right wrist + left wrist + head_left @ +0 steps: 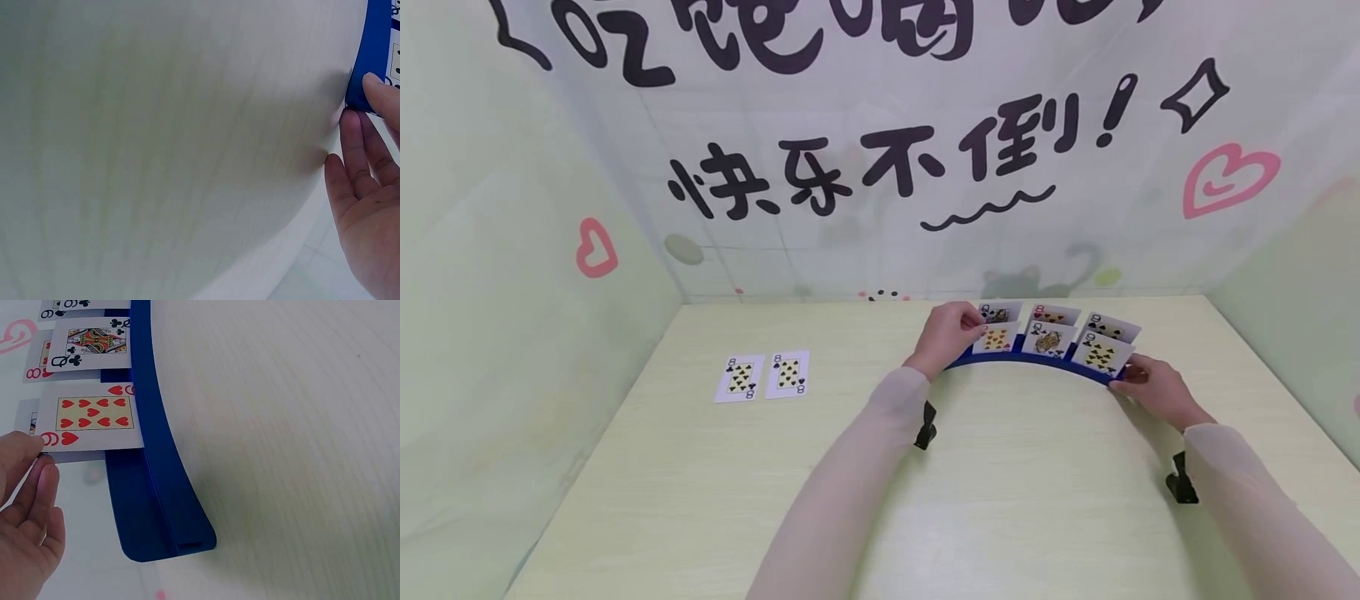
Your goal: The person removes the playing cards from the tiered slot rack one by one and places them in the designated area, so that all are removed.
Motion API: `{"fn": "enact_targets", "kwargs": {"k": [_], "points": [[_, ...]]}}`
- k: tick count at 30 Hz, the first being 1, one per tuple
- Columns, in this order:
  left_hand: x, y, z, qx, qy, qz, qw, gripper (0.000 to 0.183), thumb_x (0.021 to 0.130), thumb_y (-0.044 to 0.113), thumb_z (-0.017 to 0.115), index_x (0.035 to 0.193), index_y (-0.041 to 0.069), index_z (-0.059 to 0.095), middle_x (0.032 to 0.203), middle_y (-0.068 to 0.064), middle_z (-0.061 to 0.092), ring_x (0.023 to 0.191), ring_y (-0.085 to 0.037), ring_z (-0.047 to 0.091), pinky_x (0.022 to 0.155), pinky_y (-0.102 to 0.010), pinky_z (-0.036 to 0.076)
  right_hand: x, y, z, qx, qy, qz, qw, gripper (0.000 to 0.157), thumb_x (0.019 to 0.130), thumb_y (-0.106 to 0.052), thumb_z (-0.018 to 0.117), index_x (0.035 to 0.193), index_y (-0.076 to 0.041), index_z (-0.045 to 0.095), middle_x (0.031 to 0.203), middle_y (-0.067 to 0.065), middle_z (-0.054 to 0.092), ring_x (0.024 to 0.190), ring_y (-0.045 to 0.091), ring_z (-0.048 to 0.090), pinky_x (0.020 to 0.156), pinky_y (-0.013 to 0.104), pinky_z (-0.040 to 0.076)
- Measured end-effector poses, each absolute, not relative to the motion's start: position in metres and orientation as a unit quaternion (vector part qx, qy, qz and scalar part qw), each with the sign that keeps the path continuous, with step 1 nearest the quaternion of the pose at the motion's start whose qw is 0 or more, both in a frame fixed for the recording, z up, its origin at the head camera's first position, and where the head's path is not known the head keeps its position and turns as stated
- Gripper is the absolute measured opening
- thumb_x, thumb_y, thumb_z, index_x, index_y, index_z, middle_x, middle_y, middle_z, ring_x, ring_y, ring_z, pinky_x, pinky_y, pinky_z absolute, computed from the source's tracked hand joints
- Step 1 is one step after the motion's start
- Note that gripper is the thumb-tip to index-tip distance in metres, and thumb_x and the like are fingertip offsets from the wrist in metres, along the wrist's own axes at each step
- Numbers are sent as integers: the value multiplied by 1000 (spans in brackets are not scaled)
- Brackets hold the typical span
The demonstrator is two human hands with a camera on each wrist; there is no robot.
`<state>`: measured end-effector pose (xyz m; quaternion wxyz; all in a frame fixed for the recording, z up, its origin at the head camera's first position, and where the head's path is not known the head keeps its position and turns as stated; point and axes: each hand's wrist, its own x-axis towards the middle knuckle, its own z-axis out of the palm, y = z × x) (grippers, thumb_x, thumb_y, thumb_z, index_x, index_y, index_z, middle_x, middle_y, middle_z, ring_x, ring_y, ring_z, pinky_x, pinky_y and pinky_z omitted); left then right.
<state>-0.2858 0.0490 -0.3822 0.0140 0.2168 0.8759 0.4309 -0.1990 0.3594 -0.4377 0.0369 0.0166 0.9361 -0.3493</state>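
Note:
A curved blue card holder (1051, 362) stands toward the back right of the table with playing cards upright in two rows. My left hand (946, 340) pinches the upper corner of the nine of hearts (94, 419), in the front row near the holder's left end. Beside that card stand a queen of clubs (94, 344) and a black nine (1101, 355). Behind them show a black queen (997, 313), a red eight (1052, 315) and another black nine (1109, 327). My right hand (1161, 390) grips the holder's right end, thumb on its front in the right wrist view.
Two face-up black eights, one card (741, 378) beside another card (787, 374), lie on the left of the table (647, 483). A printed cloth backdrop (850, 250) rises behind the table, with cloth at both sides. Small black clips hang by both wrists.

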Motion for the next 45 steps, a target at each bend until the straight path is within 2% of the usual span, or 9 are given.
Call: {"fn": "enact_targets", "kwargs": {"k": [15,23,35,39,40,45], "points": [[-281,52,-386,224,879,421,12,7,87,13,64,90,8,68,85,1,63,74,-7,56,66,-16,46,-200,360,-439,21,935,-351,40,58,88,-15,62,129,17,34,113,35,49,100,44,50,87,54,40],[-279,44,-382,235,877,419,-9,7,87,13,64,91,8,68,87,0,65,75,-6,58,67,-15,46,-198,358,-436,15,936,-350,38,56,89,-12,61,128,18,35,111,35,50,98,43,51,86,54,41],[-284,22,-377,250,872,421,-1,8,87,16,64,91,9,68,84,2,64,74,-7,57,68,-16,46,-198,358,-435,16,937,-348,39,57,88,-13,62,127,18,35,111,35,50,98,44,50,85,55,40],[-287,7,-373,263,871,415,1,11,87,15,63,93,7,68,85,1,64,76,-9,57,71,-20,47,-199,357,-435,20,936,-349,41,56,89,-12,61,128,18,34,112,35,49,99,44,50,86,54,40],[-288,3,-373,266,871,414,-2,11,87,15,63,94,6,68,84,1,65,75,-9,57,77,-21,46,-199,357,-435,20,936,-349,41,56,89,-12,61,128,18,34,112,35,49,99,44,50,86,54,40],[-288,-20,-366,260,872,415,-13,9,87,14,63,93,8,68,83,2,64,76,-11,57,80,-28,46,-197,356,-434,18,937,-346,36,56,88,-12,61,128,18,34,111,35,50,99,44,50,86,54,40]]}}
